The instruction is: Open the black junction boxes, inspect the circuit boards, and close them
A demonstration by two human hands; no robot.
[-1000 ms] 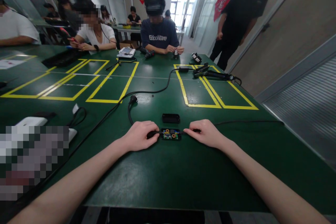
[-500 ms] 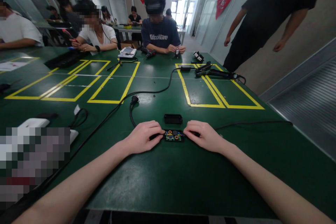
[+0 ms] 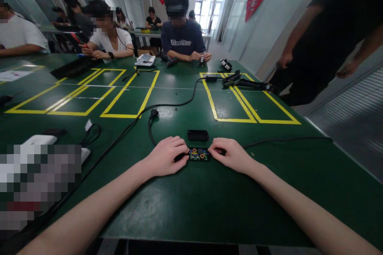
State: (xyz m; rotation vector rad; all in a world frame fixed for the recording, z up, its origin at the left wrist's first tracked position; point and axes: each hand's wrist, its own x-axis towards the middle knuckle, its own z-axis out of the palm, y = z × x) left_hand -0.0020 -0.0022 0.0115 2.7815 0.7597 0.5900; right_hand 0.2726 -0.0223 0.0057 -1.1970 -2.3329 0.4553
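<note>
Green surface [image 3: 179, 201], and here's the left hand [image 3: 167, 155] loosely curled, right hand [image 3: 232, 154] pinched nearly closed, flanking the open black case [image 3: 200, 161]; exact grip hidden. Probably light, stiff: take its ends, sparing the fragile-looking circuit board [image 3: 198, 154].

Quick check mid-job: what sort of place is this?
Most likely a shared electronics workroom: an exposed circuit board lies between the left hand and right hand, yellow tape marks rectangles on the green table, and other people sit beyond.
</note>
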